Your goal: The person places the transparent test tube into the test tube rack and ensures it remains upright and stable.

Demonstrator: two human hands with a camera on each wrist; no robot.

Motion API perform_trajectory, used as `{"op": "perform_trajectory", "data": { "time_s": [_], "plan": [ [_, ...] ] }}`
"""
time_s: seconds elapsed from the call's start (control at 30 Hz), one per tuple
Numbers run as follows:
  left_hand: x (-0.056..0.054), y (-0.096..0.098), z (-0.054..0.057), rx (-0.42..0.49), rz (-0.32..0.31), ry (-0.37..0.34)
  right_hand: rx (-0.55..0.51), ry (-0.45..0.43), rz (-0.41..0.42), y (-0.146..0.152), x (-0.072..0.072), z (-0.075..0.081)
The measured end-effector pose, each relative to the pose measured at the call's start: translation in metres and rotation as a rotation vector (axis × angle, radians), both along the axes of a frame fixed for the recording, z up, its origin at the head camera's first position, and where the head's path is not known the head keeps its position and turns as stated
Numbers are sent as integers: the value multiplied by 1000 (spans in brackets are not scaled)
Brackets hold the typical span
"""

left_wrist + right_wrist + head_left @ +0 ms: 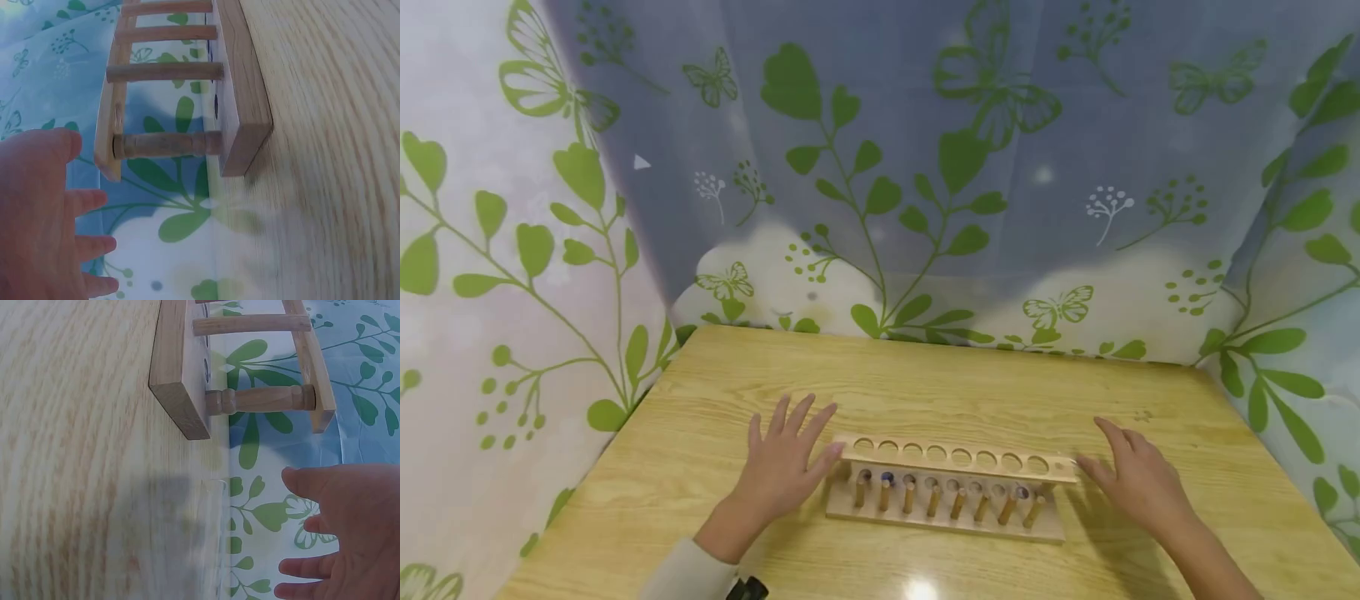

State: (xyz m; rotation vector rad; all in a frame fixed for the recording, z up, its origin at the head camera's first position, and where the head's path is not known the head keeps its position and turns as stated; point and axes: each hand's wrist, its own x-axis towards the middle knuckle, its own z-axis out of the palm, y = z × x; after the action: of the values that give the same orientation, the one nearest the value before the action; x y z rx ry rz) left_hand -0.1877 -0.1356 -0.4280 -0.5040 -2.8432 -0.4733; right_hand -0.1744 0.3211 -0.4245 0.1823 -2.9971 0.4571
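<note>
A wooden test tube rack (955,461) stands upright on the table. Its top bar has a row of several round holes, and a row of short wooden pegs (958,504) rises from its base. Beside the rack's left end is my left hand (778,467), fingers spread and straight. In the left wrist view its thumb (70,144) shows a small gap from the rack's end post (165,145). On the other side my right hand (1138,479) is held out with nothing in it. The right wrist view shows that thumb (297,481) apart from the rack too.
The rack stands on a light wood-grain table (955,375). A curtain (887,208) with green leaves and butterflies hangs behind the table's far edge and along both sides. A black object (747,588) shows at the left cuff.
</note>
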Motion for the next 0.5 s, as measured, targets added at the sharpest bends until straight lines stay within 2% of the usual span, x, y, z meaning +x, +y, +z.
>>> {"op": "perform_trajectory", "data": {
  "time_s": [0.27,0.5],
  "plan": [
    [3,10,3,-3,-32,-26,10,-22,-12,2,-2,-7],
    [4,18,2,26,-73,29,26,-62,-28,5,-4,-8]
  ]
}}
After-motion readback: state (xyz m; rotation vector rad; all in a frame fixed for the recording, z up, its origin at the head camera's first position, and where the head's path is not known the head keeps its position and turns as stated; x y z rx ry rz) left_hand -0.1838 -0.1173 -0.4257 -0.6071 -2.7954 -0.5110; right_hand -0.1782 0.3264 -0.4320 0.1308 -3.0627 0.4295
